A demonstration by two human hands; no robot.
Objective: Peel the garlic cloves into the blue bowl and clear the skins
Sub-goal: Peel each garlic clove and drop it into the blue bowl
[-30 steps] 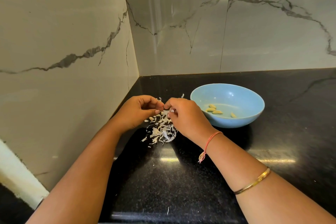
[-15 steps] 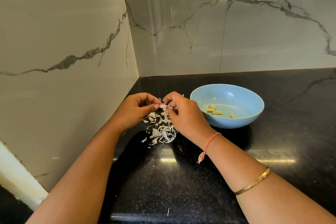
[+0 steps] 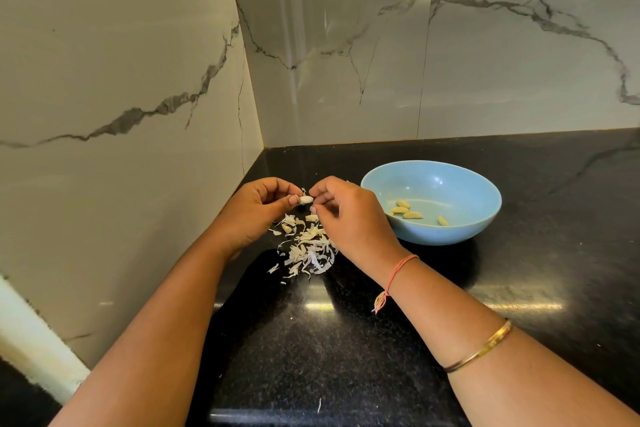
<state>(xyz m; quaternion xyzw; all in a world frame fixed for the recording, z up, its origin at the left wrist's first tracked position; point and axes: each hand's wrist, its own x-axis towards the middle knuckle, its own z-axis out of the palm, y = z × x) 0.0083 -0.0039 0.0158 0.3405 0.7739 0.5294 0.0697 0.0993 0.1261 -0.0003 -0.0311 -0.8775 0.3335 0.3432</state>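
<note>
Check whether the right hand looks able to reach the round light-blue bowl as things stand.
Probably yes. The right hand hovers just left of the round light-blue bowl, with nothing visible between them. It is busy, though, pinching the small pale garlic clove that the left hand holds.

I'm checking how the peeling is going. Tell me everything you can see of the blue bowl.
The blue bowl is round, shallow, pale blue and glossy, material unclear. It stands upright on the black countertop, right of the garlic skins. Four peeled garlic cloves lie inside. The right hand overlaps its left rim in view; contact unclear.
</note>
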